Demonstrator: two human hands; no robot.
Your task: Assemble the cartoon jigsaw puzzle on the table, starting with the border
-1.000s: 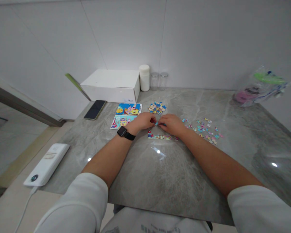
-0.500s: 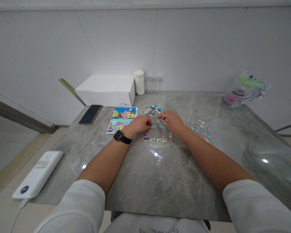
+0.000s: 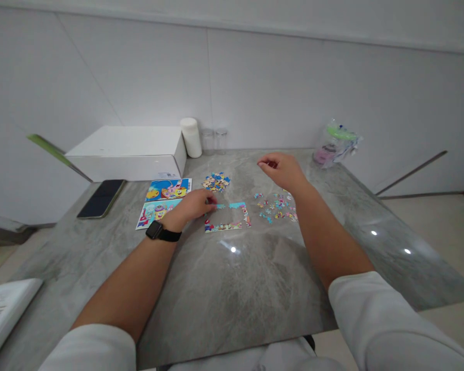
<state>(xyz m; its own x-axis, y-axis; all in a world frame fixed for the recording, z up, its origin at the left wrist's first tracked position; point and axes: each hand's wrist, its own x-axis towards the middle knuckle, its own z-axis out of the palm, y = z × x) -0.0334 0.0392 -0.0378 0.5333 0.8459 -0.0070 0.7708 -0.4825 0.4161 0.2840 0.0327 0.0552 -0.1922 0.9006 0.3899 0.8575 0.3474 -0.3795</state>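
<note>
A jigsaw puzzle border lies on the grey table, with a gap in its light-blue top edge and an open middle. At its upper left corner is my left hand, fingers curled together against the edge pieces; what they grip is hidden. My right hand is raised over the table behind the loose pieces, its fingertips pinched. Anything between them is too small to make out. Scattered puzzle pieces lie right of the border, partly behind my right forearm. A denser heap of puzzle pieces sits behind the border.
Left of the puzzle lies a cartoon picture sheet, with a phone farther left. Along the wall stand a white box, a white bottle and two clear jars. A plastic bag sits back right; a white device lies front left.
My right hand has left the puzzle's top edge and moved right and up. My left hand stays by the upper left corner. The view has turned right and tilted.
</note>
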